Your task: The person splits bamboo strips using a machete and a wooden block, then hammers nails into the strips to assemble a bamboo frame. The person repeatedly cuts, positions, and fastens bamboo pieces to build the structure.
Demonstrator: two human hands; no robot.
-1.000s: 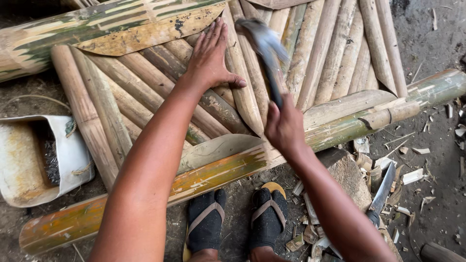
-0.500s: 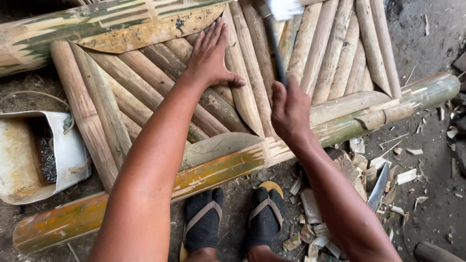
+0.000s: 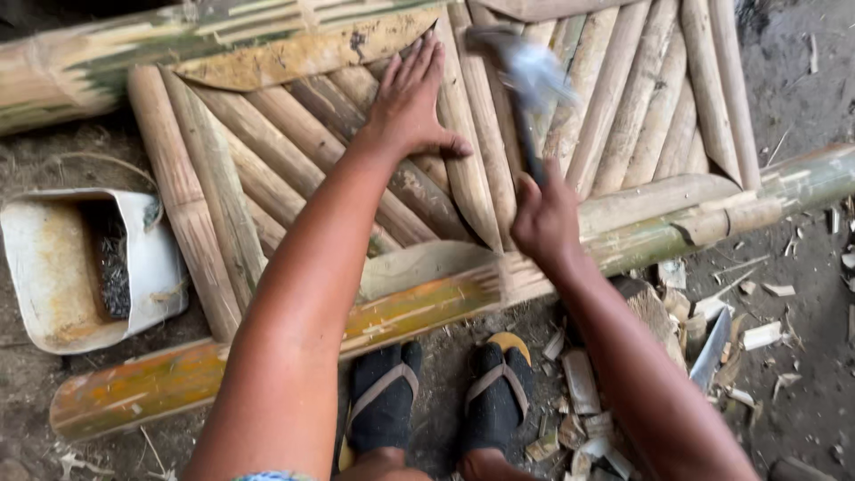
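Bare dirt ground carries everything. Bamboo slat frame lies flat across far middle. Cut white plastic container at left edge, dark bits inside. Wood chips and blade scattered at near right.

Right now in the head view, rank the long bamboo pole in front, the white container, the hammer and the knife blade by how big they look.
1. Long bamboo pole
2. White container
3. Hammer, blurred, so its extent is unsure
4. Knife blade, partly hidden, only roughly comparable to the hammer
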